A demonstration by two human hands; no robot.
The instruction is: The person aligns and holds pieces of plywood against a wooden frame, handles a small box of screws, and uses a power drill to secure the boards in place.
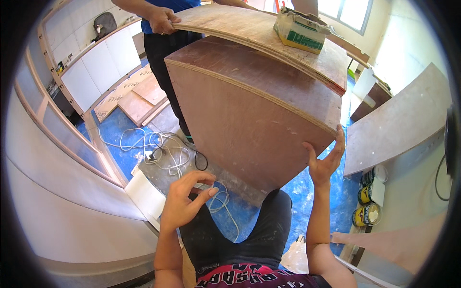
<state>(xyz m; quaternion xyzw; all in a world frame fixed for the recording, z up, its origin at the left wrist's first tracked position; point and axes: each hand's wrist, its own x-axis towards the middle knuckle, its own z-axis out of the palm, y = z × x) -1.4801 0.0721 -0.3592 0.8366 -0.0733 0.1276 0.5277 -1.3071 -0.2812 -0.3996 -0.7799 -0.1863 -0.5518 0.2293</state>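
Observation:
In front of me stands a large plywood box [249, 120], its smooth brownish face toward me and layered edges showing. My right hand [324, 161] holds its near right corner, thumb on the front face and fingers along the side edge. My left hand [185, 199] hovers above my lap, away from the box, fingers bent with a gap to the thumb and nothing between them. Over the box, tilted, lies a plywood panel [249, 31]; its far left corner is gripped by a co-worker's hand [162, 20]. A worn carton [301, 32] rests on this panel.
White and black cables [180, 153] coil on the floor at left, beside loose plywood pieces [140, 102]. Blue sheeting [314, 206] covers much of the floor. Paint cans [367, 214] line the right wall near a leaning board [398, 122]. A curved pale panel [72, 206] stands close on my left.

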